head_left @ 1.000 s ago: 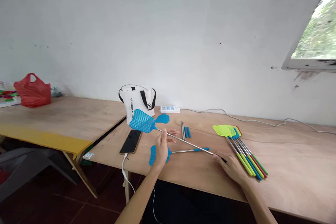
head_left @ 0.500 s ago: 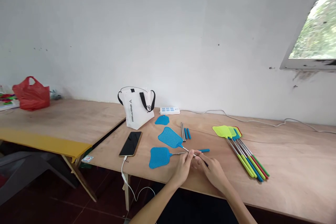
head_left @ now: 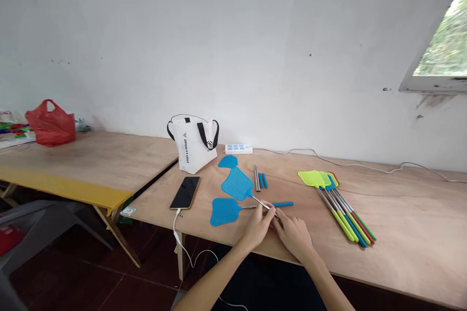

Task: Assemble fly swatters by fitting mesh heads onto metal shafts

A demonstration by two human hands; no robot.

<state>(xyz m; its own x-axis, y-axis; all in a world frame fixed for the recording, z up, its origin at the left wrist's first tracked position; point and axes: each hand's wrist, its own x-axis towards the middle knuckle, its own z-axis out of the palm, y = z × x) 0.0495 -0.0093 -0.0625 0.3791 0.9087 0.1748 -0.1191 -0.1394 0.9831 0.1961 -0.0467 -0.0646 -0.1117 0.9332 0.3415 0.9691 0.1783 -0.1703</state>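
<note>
Both my hands are closed around the thin metal shaft of a blue fly swatter (head_left: 237,183), whose mesh head points up and left. My left hand (head_left: 258,227) pinches the shaft nearer the head. Right beside it, my right hand (head_left: 296,237) wraps the lower part, so the handle end is mostly hidden; a speck of blue shows by that hand. A second blue fly swatter (head_left: 224,212) lies just below and behind, its blue grip (head_left: 283,204) passing beyond my fingers. Farther back are a loose blue swatter head (head_left: 228,161), metal tubes (head_left: 257,178) and two blue grips (head_left: 262,180).
Several fly swatters with green, blue and red grips (head_left: 345,216) lie bunched at the right. To the left are a phone (head_left: 185,193) on a charging cable and a white bag (head_left: 195,148). A power strip (head_left: 238,148) sits by the wall.
The held swatter's mesh head has turned and tilted more upright. My hands have closed in on the shaft, covering the dark end that showed by my right hand. The view has shifted slightly.
</note>
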